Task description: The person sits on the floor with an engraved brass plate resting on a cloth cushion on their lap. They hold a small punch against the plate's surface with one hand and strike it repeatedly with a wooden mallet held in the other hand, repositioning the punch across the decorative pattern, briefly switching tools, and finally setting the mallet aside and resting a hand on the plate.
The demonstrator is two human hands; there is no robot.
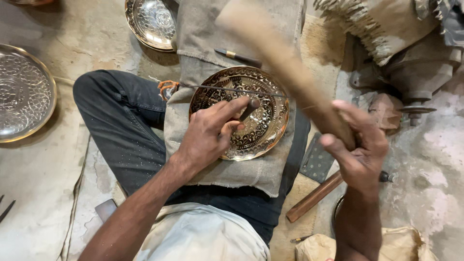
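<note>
The person sits on the floor (43, 193) with a piece of coarse cloth (241, 169) draped over the lap, and on that cloth lies a round engraved brass plate (263, 121), dark in its patterned parts and bright at the rim. The left hand (210, 133) rests on the left part of the plate, its fingers (232, 108) closed around a short dark chisel (250, 107) that stands tilted with its tip on the plate's middle. A thin rod or wire (232, 89) crosses the upper part of the plate, running to an orange cord (166, 87) at the cloth's edge.

The right hand (357, 150) is raised to the right of the plate, apart from it, its fingers (333, 142) wrapped tight on the handle of a wooden mallet (285, 63). The mallet is blurred and reaches up and left, so that its head shows above the plate's upper edge.

Another dark tool (238, 56) lies on the cloth beyond the plate. Two silver-coloured patterned plates lie on the floor, one at the far left (21, 92) and one at the top (152, 21). By the right wrist lie a wooden stick (314, 195) and a small dark metal block (316, 162).
</note>
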